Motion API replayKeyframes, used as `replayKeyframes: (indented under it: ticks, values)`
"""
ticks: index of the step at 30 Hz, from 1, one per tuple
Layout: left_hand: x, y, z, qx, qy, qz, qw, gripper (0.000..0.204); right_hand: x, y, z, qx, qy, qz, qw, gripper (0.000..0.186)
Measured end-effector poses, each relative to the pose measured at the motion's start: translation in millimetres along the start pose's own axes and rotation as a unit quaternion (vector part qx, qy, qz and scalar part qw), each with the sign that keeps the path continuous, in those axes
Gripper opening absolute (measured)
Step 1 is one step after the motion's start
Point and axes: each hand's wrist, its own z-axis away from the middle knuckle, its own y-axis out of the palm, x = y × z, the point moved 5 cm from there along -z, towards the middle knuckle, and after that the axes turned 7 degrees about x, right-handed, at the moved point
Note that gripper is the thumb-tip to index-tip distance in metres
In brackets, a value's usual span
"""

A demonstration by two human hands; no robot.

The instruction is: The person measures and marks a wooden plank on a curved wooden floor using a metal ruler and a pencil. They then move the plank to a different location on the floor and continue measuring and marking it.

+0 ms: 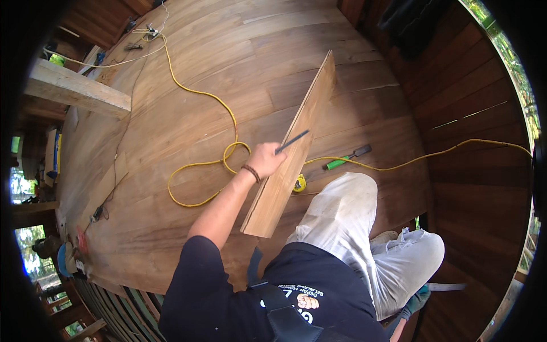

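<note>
The left hand is closed around a dark pencil, its tip resting on a long wooden plank that lies tilted across the wooden floor. The right hand is out of sight. A yellow cable loops just beside the plank, and a green-handled chisel lies near its other side.

A wooden plank floor carries everything here. Taking the yellow cable as the landmark: it runs from the far left corner down to a loop near the middle, then off to the right. A long wooden board rests on edge just right of that loop. A yellow tape measure lies beside the board's near part, and a green-handled chisel lies against the cable's right stretch. A pale timber beam sits left of the cable.
</note>
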Motion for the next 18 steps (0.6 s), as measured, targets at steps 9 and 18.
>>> replayKeyframes:
  ticks: [9, 18]
  values:
    - [-103, -54, -69, 0.103, -0.02, 0.082, 0.991, 0.031, 312, 157, 68, 0.206, -0.39, 0.081, 0.894, 0.028]
    - [-207, -1, -130, 0.16, -0.071, 0.27, 0.947, 0.022, 375, 307, 138, 0.259, -0.515, 0.134, 0.806, 0.043]
